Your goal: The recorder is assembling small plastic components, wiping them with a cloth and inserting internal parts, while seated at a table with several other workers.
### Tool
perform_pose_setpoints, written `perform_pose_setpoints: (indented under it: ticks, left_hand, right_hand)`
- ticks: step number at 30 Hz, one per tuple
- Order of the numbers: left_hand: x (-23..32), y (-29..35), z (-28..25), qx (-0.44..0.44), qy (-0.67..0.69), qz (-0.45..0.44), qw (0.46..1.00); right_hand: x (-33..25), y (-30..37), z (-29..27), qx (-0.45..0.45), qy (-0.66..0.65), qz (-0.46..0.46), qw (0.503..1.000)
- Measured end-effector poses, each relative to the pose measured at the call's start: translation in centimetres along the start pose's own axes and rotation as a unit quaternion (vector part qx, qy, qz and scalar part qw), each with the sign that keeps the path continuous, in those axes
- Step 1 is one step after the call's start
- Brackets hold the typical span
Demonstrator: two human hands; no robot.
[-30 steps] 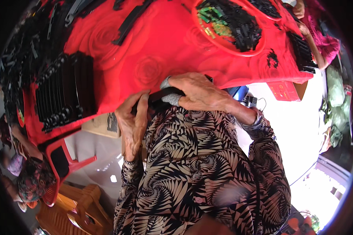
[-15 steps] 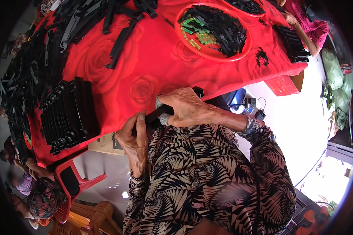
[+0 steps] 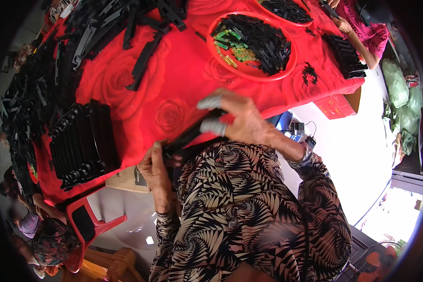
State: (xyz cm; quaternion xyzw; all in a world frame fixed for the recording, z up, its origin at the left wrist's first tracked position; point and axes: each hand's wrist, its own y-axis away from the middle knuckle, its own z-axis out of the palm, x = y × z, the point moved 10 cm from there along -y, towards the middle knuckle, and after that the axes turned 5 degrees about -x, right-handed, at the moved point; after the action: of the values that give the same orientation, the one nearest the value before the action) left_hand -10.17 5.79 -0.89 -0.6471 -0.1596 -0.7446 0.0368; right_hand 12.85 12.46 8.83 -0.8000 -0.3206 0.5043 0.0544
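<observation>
My left hand (image 3: 156, 171) pinches the near end of a long black plastic strip (image 3: 189, 134) in front of my body. The strip slants up to the right, above the table's front edge. My right hand (image 3: 242, 117) is around its far end, thumb and forefinger spread apart, with grey wraps on both fingertips. Motion blurs this hand, and whether it touches the strip is unclear. To the left, a row of similar black strips (image 3: 82, 145) stands stacked side by side at the edge of the red tablecloth (image 3: 169, 113).
An orange-red tray (image 3: 290, 70) holds small black pieces and green and yellow ones; another tray (image 3: 310, 22) lies behind it. Loose black parts (image 3: 28, 98) heap at the left. A co-worker's arm (image 3: 362, 44) is beside more strips (image 3: 345, 56) at right. A red chair (image 3: 96, 223) stands lower left.
My right hand has lifted and moved right, its thumb and forefinger parting around the strip. My left hand has shifted slightly down and left, still pinching the strip.
</observation>
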Motion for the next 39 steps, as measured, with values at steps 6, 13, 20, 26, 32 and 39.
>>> perform_pose_setpoints:
  ticks: [6, 13, 20, 26, 32, 39]
  left_hand:
    - [-1.7, -0.5, -2.2, 0.024, 0.097, -0.045, 0.994]
    - [-1.3, 0.4, -2.2, 0.017, 0.092, -0.045, 0.995]
    - [0.0, 0.3, 0.0, -0.041, 0.003, -0.076, 0.996]
    - [0.0, 0.7, 1.2, -0.091, 0.008, -0.115, 0.989]
    - [-0.2, 2.0, 2.9, -0.122, 0.003, -0.111, 0.986]
    - [-1.6, 2.5, 4.8, -0.145, -0.090, -0.052, 0.984]
  right_hand:
    - [6.7, 2.6, -9.3, 0.233, -0.023, 0.135, 0.963]
    - [9.3, 3.7, -12.6, 0.280, 0.008, 0.168, 0.945]
    - [9.1, 3.6, -11.7, 0.257, 0.003, 0.141, 0.956]
    - [8.1, 2.5, -5.8, 0.156, -0.013, 0.164, 0.974]
    - [2.0, 0.8, 1.0, 0.055, -0.009, 0.111, 0.992]
    - [-1.7, 0.4, 5.5, -0.069, 0.166, 0.071, 0.981]
